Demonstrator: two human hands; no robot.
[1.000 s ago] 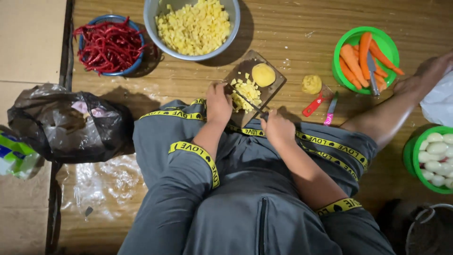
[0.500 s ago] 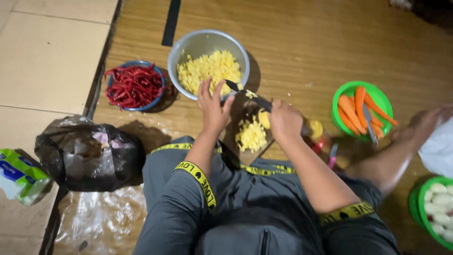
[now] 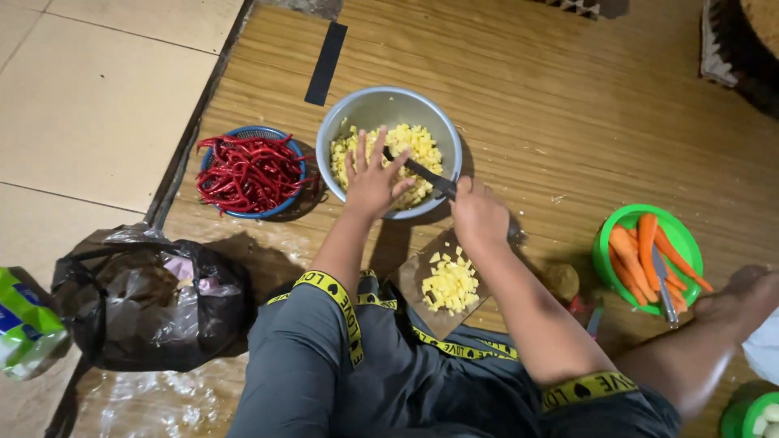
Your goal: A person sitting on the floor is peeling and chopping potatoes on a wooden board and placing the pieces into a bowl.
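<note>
A grey metal bowl (image 3: 367, 105) on the wooden floor holds diced yellow potato (image 3: 418, 143). My left hand (image 3: 369, 180) hovers over the bowl's near side with fingers spread, holding nothing. My right hand (image 3: 479, 212) grips a knife (image 3: 423, 175) whose dark blade reaches over the bowl next to my left hand. Below my right hand, a small wooden cutting board (image 3: 415, 272) carries a pile of potato cubes (image 3: 450, 284). My knees in grey shorts fill the bottom of the view.
A blue basket of red chillies (image 3: 250, 172) stands left of the bowl. A black plastic bag (image 3: 146, 296) lies at lower left. At the right sits a green bowl (image 3: 608, 243) with peeled carrots and a peeler. A bare foot (image 3: 746, 296) rests far right.
Both hands moved up from the cutting board to the metal bowl, the knife with them. The camera view shifted, so the bowl now sits lower in the frame.
</note>
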